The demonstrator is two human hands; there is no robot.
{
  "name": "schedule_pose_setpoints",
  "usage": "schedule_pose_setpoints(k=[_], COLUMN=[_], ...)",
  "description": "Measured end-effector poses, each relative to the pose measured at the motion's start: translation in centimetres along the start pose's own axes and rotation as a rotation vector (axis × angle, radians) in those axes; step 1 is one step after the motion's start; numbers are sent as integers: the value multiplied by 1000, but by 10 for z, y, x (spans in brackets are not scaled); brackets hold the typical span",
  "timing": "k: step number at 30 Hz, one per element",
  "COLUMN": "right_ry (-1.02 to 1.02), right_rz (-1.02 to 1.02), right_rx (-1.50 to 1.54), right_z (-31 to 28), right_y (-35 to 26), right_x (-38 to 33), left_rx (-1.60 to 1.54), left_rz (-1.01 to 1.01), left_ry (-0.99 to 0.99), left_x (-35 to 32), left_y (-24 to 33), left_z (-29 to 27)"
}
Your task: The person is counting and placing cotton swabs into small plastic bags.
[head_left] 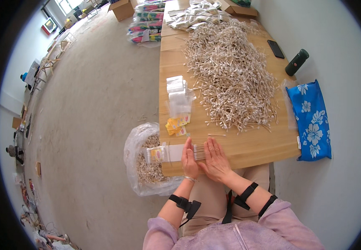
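A row of cotton swabs (199, 151) lies side by side near the table's front edge, between my two hands. My left hand (190, 159) stands on edge with straight fingers at the swabs' left ends. On their right ends, my right hand (216, 160) lies flat with its fingers stretched out. Left of my left hand is a white strip (174, 153), which may be an open small bag. Beyond it, a clear packet of swabs (156, 154) with a yellow label juts past the table's left edge. One loose swab (217, 134) rests just above my right fingertips.
A large heap of swabs (230, 71) covers the table's middle and far part. Clear bags (177, 93) and yellow cards (176, 125) lie at the left edge. On the right are a blue flowered pouch (312, 121), dark bottle (297, 62) and phone (276, 48). A plastic sack (132, 166) of swabs sits lower left.
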State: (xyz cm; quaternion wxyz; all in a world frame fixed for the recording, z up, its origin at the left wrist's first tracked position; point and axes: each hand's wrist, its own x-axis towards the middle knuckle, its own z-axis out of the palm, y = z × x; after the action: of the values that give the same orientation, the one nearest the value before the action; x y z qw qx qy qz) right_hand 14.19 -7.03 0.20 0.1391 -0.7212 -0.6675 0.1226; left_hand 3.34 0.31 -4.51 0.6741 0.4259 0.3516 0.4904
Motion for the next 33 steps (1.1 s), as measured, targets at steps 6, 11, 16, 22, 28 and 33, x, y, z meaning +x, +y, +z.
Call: schedule_pose_setpoints(k=[6, 11, 16, 22, 28, 33], right_ry=[37, 124, 189, 430, 411, 279], right_rz=[-18, -29, -51, 79, 8, 3], right_rx=[0, 57, 137, 560, 629, 315], right_z=[4, 1, 1, 17, 24, 2], right_y=[1, 4, 8, 0, 4, 7], right_x=[5, 10, 13, 22, 28, 13], left_rx=[1, -1, -8, 4, 37, 19], left_rz=[2, 2, 2, 17, 9, 15], left_ry=[16, 4, -25, -44, -65, -56], left_x=[2, 4, 9, 12, 8, 7], left_y=[2, 3, 1, -1, 6, 7], left_z=[3, 3, 3, 0, 10, 7])
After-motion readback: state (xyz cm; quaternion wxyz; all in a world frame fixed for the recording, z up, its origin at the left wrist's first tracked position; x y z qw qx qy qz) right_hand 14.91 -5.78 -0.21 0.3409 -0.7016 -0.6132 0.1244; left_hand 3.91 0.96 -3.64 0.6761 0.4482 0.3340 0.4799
